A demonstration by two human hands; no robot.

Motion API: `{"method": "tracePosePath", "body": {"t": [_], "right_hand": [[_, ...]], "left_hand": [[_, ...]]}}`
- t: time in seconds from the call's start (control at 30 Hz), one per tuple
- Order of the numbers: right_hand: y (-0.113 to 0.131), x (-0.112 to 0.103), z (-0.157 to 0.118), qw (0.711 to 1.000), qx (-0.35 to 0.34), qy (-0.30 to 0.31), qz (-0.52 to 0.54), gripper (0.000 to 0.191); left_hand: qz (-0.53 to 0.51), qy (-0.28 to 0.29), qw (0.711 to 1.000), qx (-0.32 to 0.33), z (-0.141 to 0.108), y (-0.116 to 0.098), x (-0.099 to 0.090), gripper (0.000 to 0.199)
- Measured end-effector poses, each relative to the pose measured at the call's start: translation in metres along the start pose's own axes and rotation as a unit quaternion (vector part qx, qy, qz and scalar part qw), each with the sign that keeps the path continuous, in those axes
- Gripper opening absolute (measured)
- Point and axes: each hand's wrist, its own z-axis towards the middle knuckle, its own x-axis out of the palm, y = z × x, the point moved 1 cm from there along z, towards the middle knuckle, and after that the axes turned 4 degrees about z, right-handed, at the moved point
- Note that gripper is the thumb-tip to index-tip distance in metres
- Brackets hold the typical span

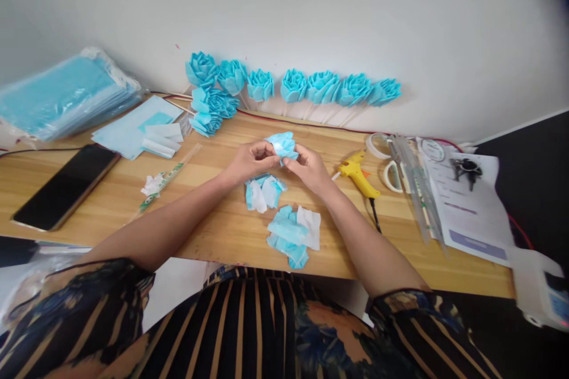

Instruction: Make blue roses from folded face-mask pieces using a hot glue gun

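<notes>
Head view: above the bench, beyond the loose pieces, the blue petal cluster is pinched by fingers of both left hand and right hand, fanned toward the wall

"What colours were the flowers?"
"Bright turquoise; the held piece was paler blue with white; the loose pieces showed light blue and white."
"And the clothing?"
"Black with tan stripes and dark blue floral patches; the table was yellow-brown with wood grain."
"The glue gun?"
"Yellow with an orange trigger; the phone was black; the paper was white with a violet band."
</notes>
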Motion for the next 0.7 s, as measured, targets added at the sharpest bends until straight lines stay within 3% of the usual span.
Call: {"method": "tracePosePath", "body": {"t": [0.13,0.37,0.57,0.7], "right_hand": [[-0.0015,-0.0007,-0.0003,1.0,0.002,0.007,0.013,0.023],[-0.0032,-0.0082,0.0024,0.985,0.021,0.003,0.174,0.046],[-0.0022,-0.0063,0.0014,0.995,0.016,0.003,0.098,0.041],[-0.0036,-0.0051,0.001,0.996,0.012,-0.03,0.079,0.039]], "left_hand": [[0.005,-0.004,1.0,-0.008,0.0005,0.0006,0.0002,0.033],[-0.016,-0.049,0.998,0.02,0.0063,-0.001,-0.0086,0.036],[-0.021,-0.044,0.999,0.016,0.004,-0.003,-0.0066,0.032],[-0.02,-0.032,0.999,0.016,0.0029,-0.0041,-0.0056,0.031]]}}
